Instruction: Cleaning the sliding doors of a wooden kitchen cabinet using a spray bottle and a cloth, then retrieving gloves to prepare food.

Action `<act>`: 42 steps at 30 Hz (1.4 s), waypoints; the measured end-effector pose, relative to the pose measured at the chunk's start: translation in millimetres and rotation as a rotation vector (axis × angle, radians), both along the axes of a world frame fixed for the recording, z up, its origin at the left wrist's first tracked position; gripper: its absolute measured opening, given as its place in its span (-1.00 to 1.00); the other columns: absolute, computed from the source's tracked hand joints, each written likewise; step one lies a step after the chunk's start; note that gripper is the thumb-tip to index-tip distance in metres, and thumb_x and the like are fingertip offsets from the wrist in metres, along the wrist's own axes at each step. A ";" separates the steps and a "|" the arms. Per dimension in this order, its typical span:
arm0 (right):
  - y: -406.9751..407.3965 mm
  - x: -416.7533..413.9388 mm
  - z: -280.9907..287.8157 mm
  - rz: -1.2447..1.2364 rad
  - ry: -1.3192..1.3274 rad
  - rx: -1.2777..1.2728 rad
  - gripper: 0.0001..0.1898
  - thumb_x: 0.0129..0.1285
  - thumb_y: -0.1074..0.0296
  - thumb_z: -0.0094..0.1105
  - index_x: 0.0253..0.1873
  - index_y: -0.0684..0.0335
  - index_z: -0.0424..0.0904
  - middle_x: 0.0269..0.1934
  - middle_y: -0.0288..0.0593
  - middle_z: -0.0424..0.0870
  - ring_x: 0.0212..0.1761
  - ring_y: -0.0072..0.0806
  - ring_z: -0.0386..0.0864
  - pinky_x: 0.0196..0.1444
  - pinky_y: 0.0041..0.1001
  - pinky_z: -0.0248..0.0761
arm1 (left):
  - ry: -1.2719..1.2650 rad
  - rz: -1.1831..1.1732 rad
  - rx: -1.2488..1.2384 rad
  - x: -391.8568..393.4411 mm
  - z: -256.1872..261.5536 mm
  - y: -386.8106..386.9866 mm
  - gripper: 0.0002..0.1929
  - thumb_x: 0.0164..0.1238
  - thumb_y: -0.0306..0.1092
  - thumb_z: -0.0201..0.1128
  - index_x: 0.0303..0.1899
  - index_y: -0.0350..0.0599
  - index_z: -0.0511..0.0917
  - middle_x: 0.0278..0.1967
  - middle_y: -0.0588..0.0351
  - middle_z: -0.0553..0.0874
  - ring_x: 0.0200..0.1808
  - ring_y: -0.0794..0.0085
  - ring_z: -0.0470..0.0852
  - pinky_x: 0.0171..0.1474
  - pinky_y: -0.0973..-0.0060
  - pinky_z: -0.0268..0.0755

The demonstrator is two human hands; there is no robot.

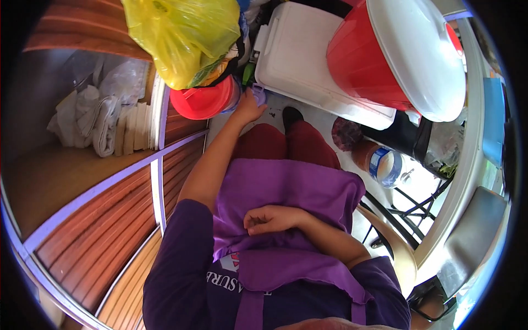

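My left hand (247,107) reaches down to a small purple plastic lid or container (259,95) beside a tub with a red lid (204,99); whether its fingers grip the purple piece is hard to tell. A green-handled object (248,73) stands just above those fingers. My right hand (270,219) rests loosely curled over the purple apron (284,185) on my lap, with nothing visible in it. A yellow plastic bag (185,37) hangs over the red-lidded tub.
A white lidded box (301,53) stands ahead, with a red cooler with a white lid (416,57) on it. At right are a clear container with a blue label (385,165) and a black folding stand (416,208). Folded cloths (105,123) lie in the left shelf compartment (74,165).
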State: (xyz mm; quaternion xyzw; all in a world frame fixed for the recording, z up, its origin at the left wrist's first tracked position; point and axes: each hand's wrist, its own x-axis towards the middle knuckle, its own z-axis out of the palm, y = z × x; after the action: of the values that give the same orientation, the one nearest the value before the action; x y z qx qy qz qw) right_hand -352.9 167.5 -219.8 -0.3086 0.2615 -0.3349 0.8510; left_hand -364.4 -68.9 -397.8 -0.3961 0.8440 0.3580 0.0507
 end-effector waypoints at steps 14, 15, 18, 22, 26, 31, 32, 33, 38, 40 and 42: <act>42.3 17.8 -8.2 -0.029 -0.161 0.148 -0.71 0.31 0.30 -0.06 0.03 0.33 0.27 -0.27 -0.31 0.45 -0.23 -0.66 0.36 -0.19 -0.61 0.27 | -0.015 0.168 -0.293 -16.3 -58.4 35.2 -0.33 -0.31 -0.31 0.40 -0.03 -0.16 0.27 -0.06 -0.07 0.42 -0.03 0.04 0.40 0.02 0.27 0.32; 41.0 17.9 -10.2 -0.027 -0.163 0.147 -0.71 0.31 0.30 -0.06 0.03 0.33 0.27 -0.27 -0.31 0.45 -0.23 -0.66 0.36 -0.19 -0.61 0.27 | -0.018 0.169 -0.295 -15.4 -61.3 37.5 -0.33 -0.31 -0.31 0.40 -0.03 -0.16 0.27 -0.06 -0.07 0.42 -0.03 0.04 0.40 0.02 0.27 0.32; 35.2 17.7 -14.0 0.029 -0.187 0.090 -0.71 0.31 0.31 -0.07 0.05 0.33 0.26 -0.26 -0.29 0.45 -0.23 -0.65 0.36 -0.19 -0.62 0.27 | 0.077 0.028 -0.278 -20.1 -68.0 45.1 -0.36 -0.31 -0.32 0.38 -0.05 -0.14 0.30 -0.07 -0.05 0.43 -0.04 0.06 0.41 0.01 0.26 0.33; 33.8 16.9 -16.9 0.052 -0.205 0.126 -0.71 0.31 0.33 -0.09 0.06 0.34 0.26 -0.24 -0.27 0.45 -0.21 -0.65 0.36 -0.16 -0.62 0.26 | 0.103 -0.156 -0.258 -36.1 -61.9 52.3 -0.38 -0.33 -0.32 0.38 -0.08 -0.20 0.35 -0.13 -0.10 0.49 -0.05 0.05 0.44 0.02 0.28 0.31; 39.6 17.6 -19.6 -0.002 -0.219 0.144 -0.72 0.31 0.36 -0.11 0.06 0.34 0.26 -0.21 -0.25 0.45 -0.15 -0.64 0.36 -0.10 -0.61 0.25 | 0.129 -0.315 0.032 -36.7 -43.9 28.0 -0.37 -0.28 -0.33 0.37 -0.04 -0.27 0.33 -0.06 -0.20 0.45 -0.01 -0.04 0.41 0.05 0.27 0.30; 34.7 13.7 -12.4 -0.036 -0.186 0.103 -0.73 0.31 0.40 -0.13 0.06 0.35 0.26 -0.17 -0.21 0.45 -0.10 -0.60 0.37 -0.05 -0.58 0.25 | -0.179 0.017 0.168 -45.2 -35.2 -37.6 -0.35 -0.09 -0.45 0.22 0.12 -0.31 0.16 0.04 -0.30 0.34 0.10 -0.13 0.31 0.10 0.25 0.27; 31.9 12.2 -11.2 -0.015 -0.122 0.063 -0.73 0.31 0.41 -0.14 0.07 0.35 0.26 -0.16 -0.20 0.45 -0.08 -0.58 0.37 -0.03 -0.57 0.25 | 0.109 0.245 -0.087 -42.5 -55.8 -41.1 -0.38 -0.06 -0.49 0.17 0.12 -0.35 0.13 0.03 -0.37 0.34 0.09 -0.14 0.33 0.09 0.28 0.29; 31.9 13.5 -11.6 0.004 -0.126 0.049 -0.73 0.31 0.41 -0.14 0.07 0.35 0.26 -0.16 -0.20 0.45 -0.08 -0.58 0.37 -0.03 -0.57 0.25 | 0.106 0.262 -0.103 -39.9 -75.6 -48.3 -0.38 -0.06 -0.49 0.17 0.12 -0.35 0.13 0.03 -0.37 0.34 0.09 -0.14 0.33 0.09 0.28 0.29; 39.5 11.4 -11.5 -0.086 -0.109 0.104 -0.73 0.31 0.33 -0.12 0.05 0.31 0.29 -0.14 -0.18 0.45 -0.02 -0.54 0.37 0.02 -0.54 0.23 | 0.006 0.402 -0.114 -52.2 -108.9 -43.5 -0.66 0.07 -0.56 -0.01 -0.07 -0.44 0.26 -0.21 -0.39 0.53 -0.12 -0.14 0.52 -0.07 0.18 0.39; 36.2 13.8 -9.8 -0.050 -0.114 0.107 -0.73 0.32 0.33 -0.13 0.05 0.31 0.29 -0.16 -0.18 0.46 -0.04 -0.54 0.38 0.02 -0.54 0.23 | -0.070 0.481 -0.028 -43.3 -114.1 -38.8 -0.67 0.08 -0.56 -0.03 -0.07 -0.45 0.26 -0.22 -0.41 0.53 -0.12 -0.14 0.52 -0.08 0.17 0.39; 37.7 15.7 -9.4 -0.007 -0.124 0.109 -0.73 0.32 0.33 -0.13 0.05 0.31 0.29 -0.17 -0.18 0.47 -0.06 -0.54 0.39 0.01 -0.54 0.23 | -0.135 0.522 0.043 -34.0 -113.9 -30.6 -0.72 0.10 -0.56 -0.06 -0.12 -0.46 0.27 -0.24 -0.42 0.53 -0.13 -0.14 0.53 -0.10 0.16 0.39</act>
State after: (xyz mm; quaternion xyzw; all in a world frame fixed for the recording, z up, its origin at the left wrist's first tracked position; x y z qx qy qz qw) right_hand -337.2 205.2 -229.2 -0.2397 0.2271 -0.3418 0.8799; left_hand -398.4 -99.5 -511.7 -0.6223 0.7001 0.3495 0.0212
